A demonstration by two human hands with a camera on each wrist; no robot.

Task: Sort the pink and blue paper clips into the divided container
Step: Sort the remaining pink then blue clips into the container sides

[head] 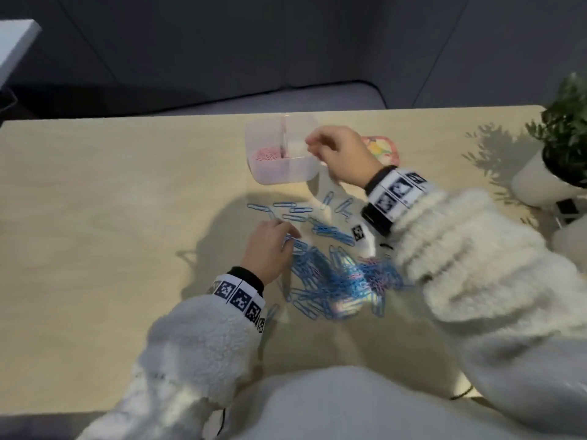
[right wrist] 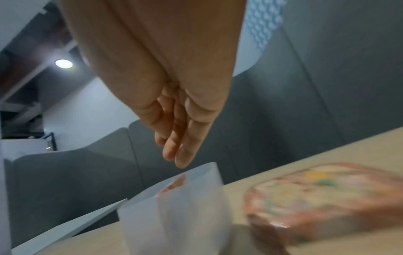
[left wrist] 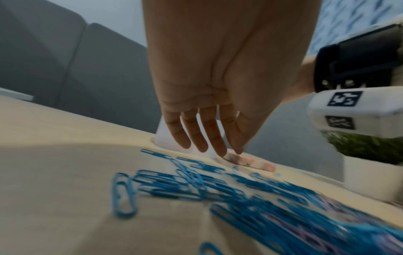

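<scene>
Nearest the person, the heap of paper clips (head: 333,281), mostly blue with some pink, sprawls across the desk (head: 111,217). The left hand (head: 270,246) rests at its left edge, grip loose and fingers straight, holding nothing. Farther off, the right hand (head: 340,154) hovers over the right compartment of the divided container (head: 279,150), fingers extended; nothing visibly held.
</scene>
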